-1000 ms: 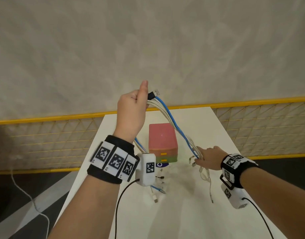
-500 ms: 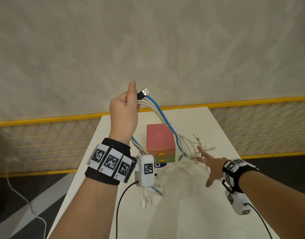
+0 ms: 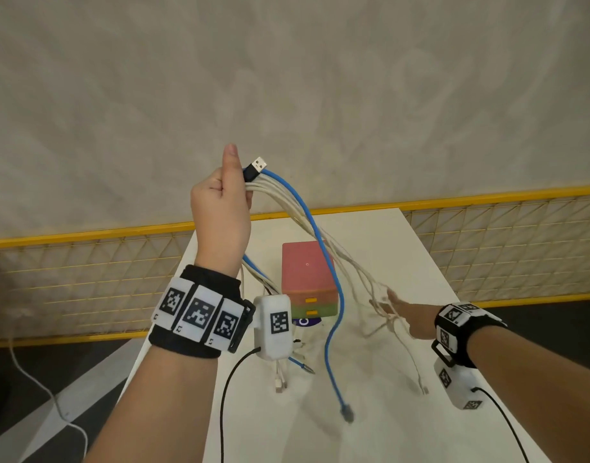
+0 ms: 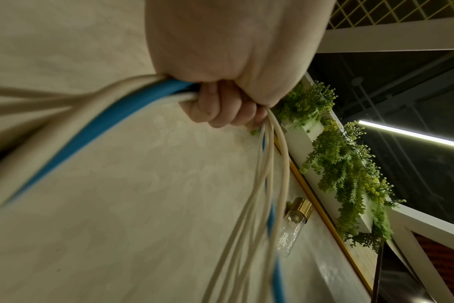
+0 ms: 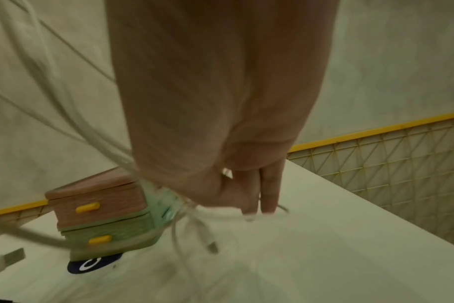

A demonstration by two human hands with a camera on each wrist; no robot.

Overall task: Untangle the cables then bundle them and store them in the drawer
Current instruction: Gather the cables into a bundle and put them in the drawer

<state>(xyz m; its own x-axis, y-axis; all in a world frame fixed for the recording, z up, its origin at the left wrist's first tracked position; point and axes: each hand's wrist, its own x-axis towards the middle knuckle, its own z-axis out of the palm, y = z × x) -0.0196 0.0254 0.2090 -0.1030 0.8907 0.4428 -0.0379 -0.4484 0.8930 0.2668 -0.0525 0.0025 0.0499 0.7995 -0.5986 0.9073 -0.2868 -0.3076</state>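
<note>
Above the drawer box (image 3: 308, 279) on the counter (image 3: 387, 412), the left hand (image 3: 220, 208) is clenched round the cables (image 3: 287, 202) — blue and white strands drooping past the box. Right of it, the right hand (image 3: 410, 317) reaches with straight fingers into the white strands.
</note>
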